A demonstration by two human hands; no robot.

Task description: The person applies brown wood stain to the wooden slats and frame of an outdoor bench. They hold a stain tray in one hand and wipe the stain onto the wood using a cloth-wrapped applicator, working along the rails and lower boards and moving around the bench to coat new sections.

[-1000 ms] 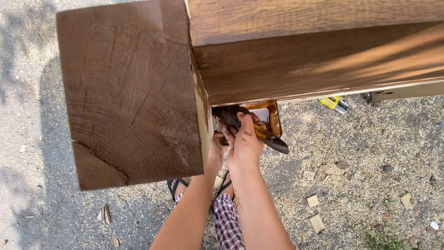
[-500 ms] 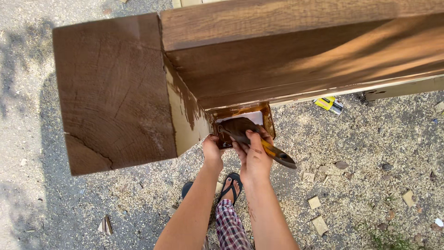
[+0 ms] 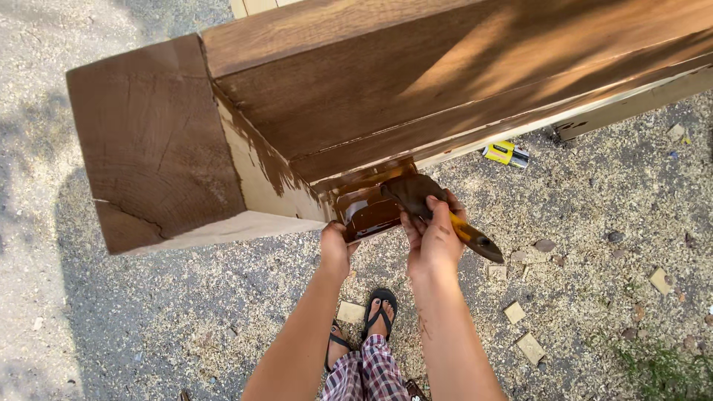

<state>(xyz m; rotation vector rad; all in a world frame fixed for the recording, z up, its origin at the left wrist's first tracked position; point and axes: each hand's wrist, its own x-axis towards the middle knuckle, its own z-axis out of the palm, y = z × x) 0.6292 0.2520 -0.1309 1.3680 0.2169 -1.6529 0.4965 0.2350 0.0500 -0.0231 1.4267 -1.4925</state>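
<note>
**A:** What are your hands doing right now?

**B:** Your right hand (image 3: 433, 239) is wrapped around a wide paintbrush (image 3: 438, 210). Its bristles, dark with brown stain, point up and left over a small stain container (image 3: 369, 212), and its yellow and black handle sticks out to the lower right, past your knuckles. Your left hand (image 3: 336, 249) is closed on the container's near edge, holding it just below the underside of the beam, probably so the brush has a short way to travel.

**A:** And the beam?

**B:** A big square timber beam (image 3: 356, 111) runs from the left toward the upper right corner of the view. Its end face (image 3: 152, 141) and upper surfaces are stained dark brown. The lower side near the end is part pale bare wood, with ragged stain edges where coverage stops.

**A:** What is underneath?

**B:** Gravel ground (image 3: 186, 312) strewn with sawdust and small wood offcuts (image 3: 531, 347). Your foot in a black sandal (image 3: 380, 310) stands below your hands. A small yellow tool (image 3: 506, 154) lies beyond, near the beam's far edge.
</note>
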